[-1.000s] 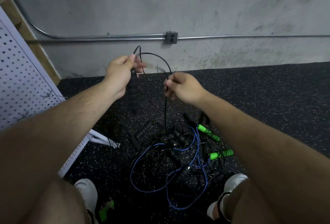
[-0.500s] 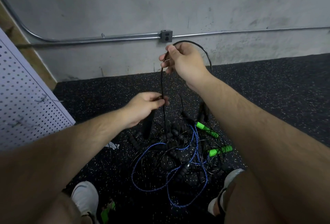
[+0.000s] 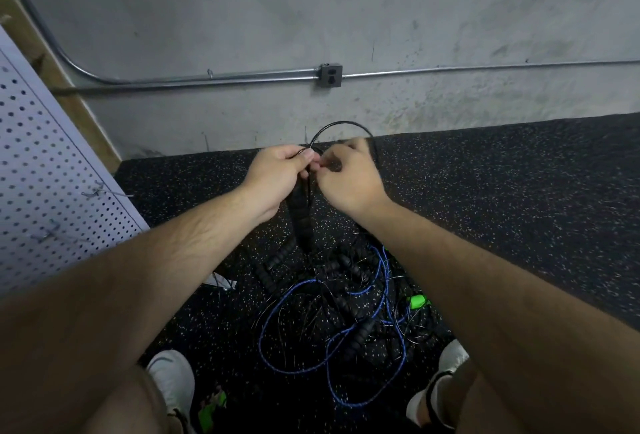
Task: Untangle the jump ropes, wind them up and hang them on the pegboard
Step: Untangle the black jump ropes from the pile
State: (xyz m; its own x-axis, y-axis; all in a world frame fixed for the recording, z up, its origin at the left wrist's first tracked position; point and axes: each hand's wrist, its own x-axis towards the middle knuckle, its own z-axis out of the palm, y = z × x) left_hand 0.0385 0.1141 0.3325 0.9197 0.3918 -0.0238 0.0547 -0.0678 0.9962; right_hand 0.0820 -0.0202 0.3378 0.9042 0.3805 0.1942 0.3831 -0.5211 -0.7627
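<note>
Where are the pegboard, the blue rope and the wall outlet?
pegboard (image 3: 52, 174): head view, its perforated face.
blue rope (image 3: 262, 333): head view, left side of its loop.
wall outlet (image 3: 330, 75): head view, its front plate.

Dim, even light is falling across the wall (image 3: 381, 11); shadows are reading faint. Wide-angle distortion is bowing the conduit (image 3: 485, 67) and stretching the frame edges. Fine detail is appearing slightly smeared.

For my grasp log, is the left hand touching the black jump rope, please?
Touching: the head view shows the left hand gripping the black jump rope by its handle.
</note>
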